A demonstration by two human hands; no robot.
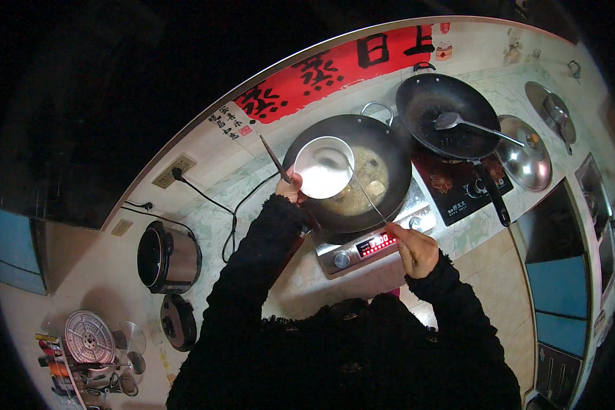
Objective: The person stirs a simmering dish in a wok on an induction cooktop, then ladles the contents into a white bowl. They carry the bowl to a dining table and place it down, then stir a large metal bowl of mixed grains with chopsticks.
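Observation:
My left hand (290,187) holds a white bowl (324,167) above the left part of a dark wok (400,169); a brown stick-like handle (274,156) juts up beside that hand. In the wok lies pale yellowish food in bubbly liquid (371,179). My right hand (415,250), near the wok's front rim, grips a thin metal utensil (368,197) that reaches toward the bowl; its far end is hard to make out. The wok stands on a silver induction cooker (341,260) with a lit red display. Part of the food is hidden by the bowl.
Right of the wok, a second black wok (415,107) holds a metal spatula (476,126) and sits on a black cooktop (448,192). Beyond are a metal lid (525,169) and another lid (535,102). At left stand a pressure cooker (182,259), its lid (178,323) and a black cord (210,196).

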